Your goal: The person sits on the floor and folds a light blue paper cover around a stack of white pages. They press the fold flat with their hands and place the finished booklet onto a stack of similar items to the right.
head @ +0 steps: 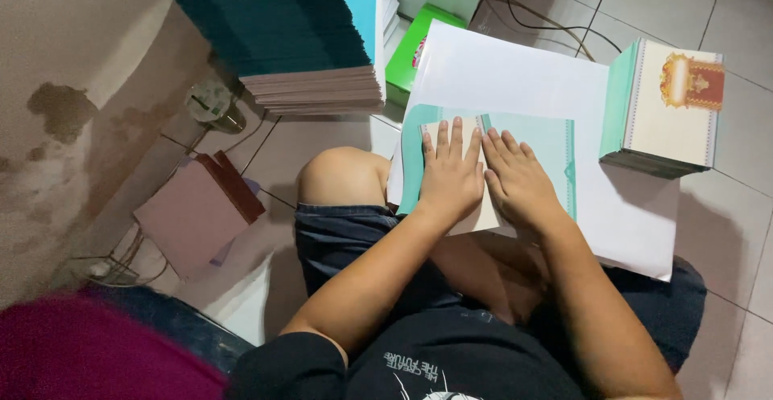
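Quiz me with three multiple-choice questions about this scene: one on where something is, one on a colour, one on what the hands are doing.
1. Where is the tall teal stack?
A. on the person's lap
B. on the floor by the wall, beyond the bare knee
C. on the white sheet

2. The small box beside that stack is:
A. green
B. red
C. black

3. The left hand and right hand are:
A. clenched
B. raised
C. pressed flat on the teal-bordered card

Answers: 1 B, it stands upper left by the wall. 2 A, bright green. 3 C, fingers spread flat.
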